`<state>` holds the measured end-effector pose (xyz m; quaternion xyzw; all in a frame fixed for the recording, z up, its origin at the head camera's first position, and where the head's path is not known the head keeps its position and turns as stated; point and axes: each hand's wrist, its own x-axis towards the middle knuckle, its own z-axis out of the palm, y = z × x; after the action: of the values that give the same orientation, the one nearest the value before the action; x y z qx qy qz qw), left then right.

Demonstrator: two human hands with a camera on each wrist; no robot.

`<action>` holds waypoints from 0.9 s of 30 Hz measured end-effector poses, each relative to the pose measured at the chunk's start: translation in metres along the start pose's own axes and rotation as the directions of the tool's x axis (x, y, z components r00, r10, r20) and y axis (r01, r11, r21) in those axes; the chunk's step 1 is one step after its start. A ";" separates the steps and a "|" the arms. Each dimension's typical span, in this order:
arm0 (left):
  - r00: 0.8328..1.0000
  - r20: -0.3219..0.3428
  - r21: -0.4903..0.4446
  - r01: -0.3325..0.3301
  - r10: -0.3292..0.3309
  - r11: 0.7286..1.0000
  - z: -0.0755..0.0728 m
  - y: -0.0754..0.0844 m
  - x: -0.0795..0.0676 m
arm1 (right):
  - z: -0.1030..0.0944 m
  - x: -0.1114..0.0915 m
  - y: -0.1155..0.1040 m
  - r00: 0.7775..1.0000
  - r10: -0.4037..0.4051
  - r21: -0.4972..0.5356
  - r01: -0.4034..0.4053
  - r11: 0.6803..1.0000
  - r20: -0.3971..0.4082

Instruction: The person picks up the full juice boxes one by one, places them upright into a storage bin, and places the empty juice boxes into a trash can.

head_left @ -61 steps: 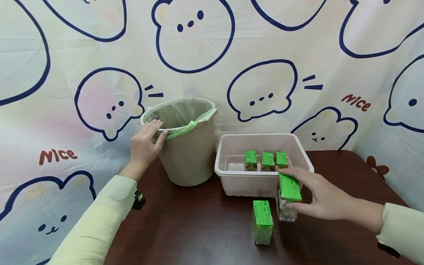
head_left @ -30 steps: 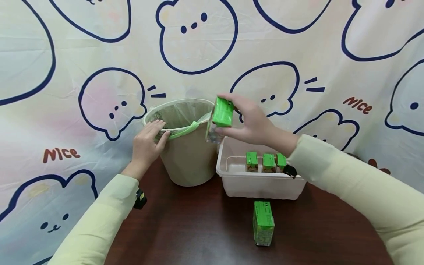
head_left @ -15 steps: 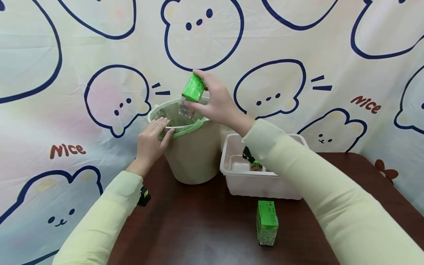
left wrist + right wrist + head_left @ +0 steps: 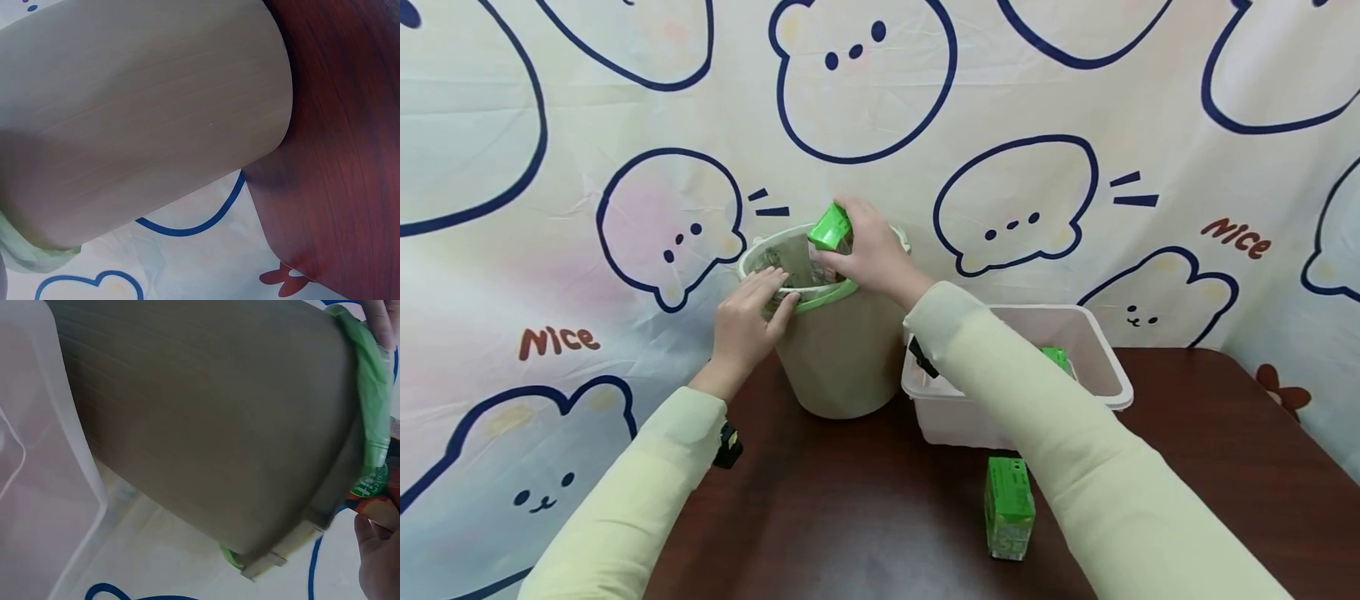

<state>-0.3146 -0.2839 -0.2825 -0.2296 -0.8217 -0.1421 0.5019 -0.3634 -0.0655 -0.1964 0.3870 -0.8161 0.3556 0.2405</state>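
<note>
My right hand (image 4: 880,250) grips a small green-topped drink carton (image 4: 831,227) at the mouth of a beige trash bin (image 4: 842,358). The carton's lower part dips behind the rim, inside the opening. In the right wrist view, fingers (image 4: 375,562) hold the carton's brown and orange side (image 4: 382,503) beside the bin's green liner edge (image 4: 374,394). My left hand (image 4: 745,321) holds the near-left rim, its fingers over the edge and thumb outside on the liner. The left wrist view shows the bin's wall (image 4: 156,119), with that hand out of sight.
Right of the bin stands a white plastic tub (image 4: 1108,375), partly covered by my right sleeve; a green carton (image 4: 1056,357) shows inside. Another carton (image 4: 1009,508) stands upright on the dark wooden table (image 4: 850,517). A cartoon-printed cloth (image 4: 880,100) hangs behind.
The right hand has lifted the carton from the table in front of the tub, carried it left over the bin, and lowered it into the opening. The left hand stays on the rim.
</note>
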 end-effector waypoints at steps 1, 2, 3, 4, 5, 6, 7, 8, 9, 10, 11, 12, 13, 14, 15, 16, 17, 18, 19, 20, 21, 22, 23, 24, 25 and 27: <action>1.000 0.004 -0.001 0.002 -0.002 1.000 0.000 0.001 0.000 | 0.001 0.000 0.001 1.000 0.014 -0.002 -0.014 1.000 0.007; 1.000 0.007 -0.002 0.004 -0.004 1.000 0.000 0.001 0.000 | 0.002 0.000 0.002 1.000 0.027 -0.013 -0.027 1.000 0.015; 1.000 0.007 -0.003 0.005 -0.005 1.000 0.000 0.001 0.000 | 0.003 0.000 0.003 0.999 0.036 -0.021 -0.036 0.999 0.022; 1.000 0.008 -0.003 0.007 -0.007 1.000 0.000 0.002 0.000 | 0.004 0.000 0.003 0.999 0.041 -0.034 -0.040 0.999 0.030; 1.000 0.007 -0.004 0.008 -0.008 1.000 0.001 0.001 0.000 | 0.005 0.000 0.004 0.998 0.047 -0.041 -0.045 0.998 0.040; 1.000 0.004 -0.003 0.008 -0.008 1.000 0.001 0.001 0.000 | 0.006 0.001 0.005 0.997 0.051 -0.045 -0.048 0.998 0.051; 1.000 0.001 -0.004 0.007 -0.007 1.000 0.001 0.001 0.000 | 0.007 0.001 0.005 0.996 0.057 -0.049 -0.054 0.997 0.062; 1.000 -0.001 -0.003 0.007 -0.007 1.000 0.001 0.000 0.000 | 0.008 0.001 0.006 0.996 0.059 -0.053 -0.056 0.997 0.070; 1.000 -0.002 -0.003 0.006 -0.006 1.000 0.001 0.000 0.000 | 0.009 0.001 0.007 0.995 0.065 -0.051 -0.061 0.997 0.079; 1.000 -0.003 -0.002 0.006 -0.006 1.000 0.002 0.000 0.000 | 0.009 0.001 0.008 0.993 0.072 -0.050 -0.067 0.996 0.089; 1.000 -0.005 -0.002 0.004 -0.004 1.000 0.002 0.000 0.000 | 0.010 0.001 0.009 0.991 0.082 -0.049 -0.077 0.996 0.102; 1.000 -0.005 -0.002 0.003 -0.003 1.000 0.002 0.000 0.001 | 0.010 0.000 0.009 0.989 0.091 -0.051 -0.086 0.995 0.113; 1.000 -0.006 -0.002 0.002 -0.002 1.000 0.002 0.000 0.001 | 0.011 0.000 0.010 0.987 0.100 -0.052 -0.095 0.994 0.123; 1.000 -0.006 -0.002 0.001 -0.001 1.000 0.002 0.000 0.001 | 0.011 0.000 0.010 0.985 0.108 -0.056 -0.101 0.993 0.133; 1.000 -0.007 -0.003 0.001 -0.001 1.000 0.002 0.000 0.001 | 0.012 -0.001 0.010 0.983 0.119 -0.062 -0.111 0.992 0.143; 1.000 -0.007 -0.003 0.000 0.000 1.000 0.002 0.000 0.001 | 0.012 -0.001 0.011 0.980 0.125 -0.067 -0.116 0.991 0.152; 1.000 -0.007 -0.003 0.000 0.000 1.000 0.002 0.000 0.001 | 0.013 -0.001 0.011 0.979 0.131 -0.074 -0.121 0.990 0.158; 1.000 -0.008 -0.004 0.000 0.000 1.000 0.002 0.000 0.001 | 0.013 -0.001 0.011 0.977 0.138 -0.079 -0.126 0.989 0.163; 1.000 -0.008 -0.004 0.000 0.000 1.000 0.002 0.000 0.001 | 0.014 -0.001 0.011 0.976 0.143 -0.084 -0.130 0.988 0.165; 1.000 -0.008 -0.003 0.000 0.000 1.000 0.003 0.000 0.001 | 0.014 -0.001 0.011 0.975 0.146 -0.088 -0.133 0.987 0.165; 1.000 -0.008 -0.003 0.001 -0.001 1.000 0.003 -0.001 0.001 | 0.014 -0.001 0.011 0.975 0.150 -0.091 -0.136 0.987 0.166; 1.000 -0.008 -0.003 0.001 -0.001 1.000 0.003 -0.001 0.001 | 0.014 -0.001 0.011 0.974 0.150 -0.090 -0.137 0.987 0.167; 1.000 -0.007 -0.004 0.001 -0.001 1.000 0.002 0.000 0.001 | 0.014 -0.001 0.010 0.974 0.153 -0.088 -0.139 0.986 0.167; 1.000 -0.007 -0.005 0.001 -0.001 1.000 0.002 0.000 0.001 | 0.014 -0.001 0.010 0.973 0.156 -0.087 -0.143 0.986 0.168; 1.000 -0.007 -0.005 0.002 -0.002 1.000 0.002 0.000 0.001 | 0.014 -0.001 0.009 0.972 0.160 -0.082 -0.148 0.986 0.170; 1.000 -0.007 -0.006 0.004 -0.004 1.000 0.002 -0.001 0.001 | 0.013 -0.001 0.008 0.969 0.172 -0.082 -0.160 0.984 0.179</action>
<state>-0.3169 -0.2833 -0.2829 -0.2292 -0.8199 -0.1463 0.5037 -0.3712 -0.0716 -0.2082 0.3405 -0.8758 0.3095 0.1456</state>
